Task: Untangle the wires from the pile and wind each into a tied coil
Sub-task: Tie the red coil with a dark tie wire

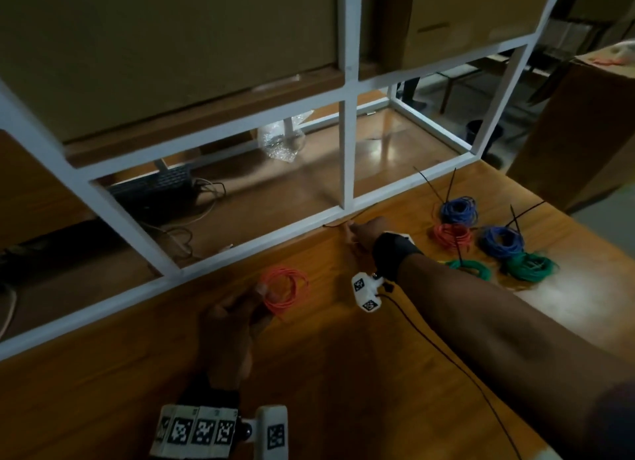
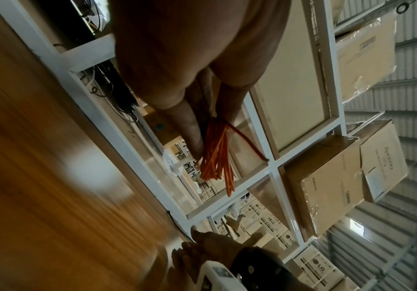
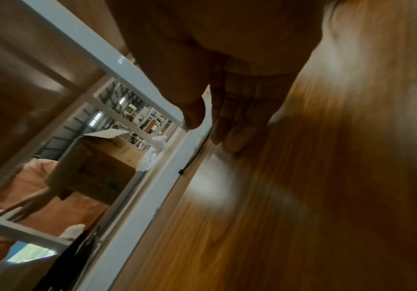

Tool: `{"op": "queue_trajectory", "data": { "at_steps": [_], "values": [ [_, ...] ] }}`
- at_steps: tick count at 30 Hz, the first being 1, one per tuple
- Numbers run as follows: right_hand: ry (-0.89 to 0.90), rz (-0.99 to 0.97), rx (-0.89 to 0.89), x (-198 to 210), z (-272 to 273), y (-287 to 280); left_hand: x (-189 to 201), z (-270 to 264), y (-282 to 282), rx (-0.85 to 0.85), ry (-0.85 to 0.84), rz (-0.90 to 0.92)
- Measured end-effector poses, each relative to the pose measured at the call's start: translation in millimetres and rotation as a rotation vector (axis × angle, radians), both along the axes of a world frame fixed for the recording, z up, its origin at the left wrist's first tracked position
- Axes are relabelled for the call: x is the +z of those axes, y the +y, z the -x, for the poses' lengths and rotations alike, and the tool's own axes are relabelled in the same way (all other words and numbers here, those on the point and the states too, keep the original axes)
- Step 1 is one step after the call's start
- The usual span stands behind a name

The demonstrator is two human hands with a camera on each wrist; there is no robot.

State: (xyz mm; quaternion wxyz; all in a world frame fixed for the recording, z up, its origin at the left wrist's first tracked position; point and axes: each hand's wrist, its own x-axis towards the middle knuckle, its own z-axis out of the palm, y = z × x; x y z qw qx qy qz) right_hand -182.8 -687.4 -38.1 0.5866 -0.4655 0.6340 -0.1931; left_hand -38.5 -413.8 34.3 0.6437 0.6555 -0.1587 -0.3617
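Note:
An orange wire coil (image 1: 285, 291) hangs just over the wooden table (image 1: 343, 373), pinched at its near edge by my left hand (image 1: 256, 299). The left wrist view shows the thumb and fingers (image 2: 192, 133) squeezing the orange strands (image 2: 215, 157) together. My right hand (image 1: 354, 232) reaches to the table's far edge with straight fingers (image 3: 237, 128) and the thumb (image 3: 192, 118) apart from them. A black zip tie (image 3: 190, 161) lies along the white frame there, its far end under the fingertips. The tie (image 1: 338, 223) shows as a thin dark line in the head view.
Tied coils lie at the right of the table: two blue (image 1: 458, 210) (image 1: 501, 241), one red (image 1: 452, 236), two green (image 1: 469, 268) (image 1: 527, 267), with black tie tails sticking up. A white metal frame (image 1: 240, 250) borders the table's far edge. A cardboard box (image 1: 584, 133) stands at the far right.

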Motion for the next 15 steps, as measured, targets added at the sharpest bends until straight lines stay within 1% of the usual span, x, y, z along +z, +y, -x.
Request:
{"op": "queue_trajectory", "data": {
  "at_steps": [2,5,7,8,11,15],
  "values": [
    [0.053,-0.021,-0.011,-18,-9,-17,-2,0,-8,0.001,0.008,0.008],
    [0.098,0.031,-0.011,-43,-25,-45,-4,-3,-19,0.028,0.082,0.049],
    [0.099,0.086,-0.04,-35,-36,-49,-7,-8,-25,0.047,0.109,0.072],
    [0.113,0.127,-0.042,-21,-39,-43,-10,-10,-27,0.062,0.118,0.08],
    [0.142,0.211,-0.024,-4,-42,-32,-17,-15,-29,0.077,0.119,0.107],
    [0.15,0.178,-0.036,-1,-38,-19,-25,-20,-30,0.045,0.095,0.117]
  ]
}}
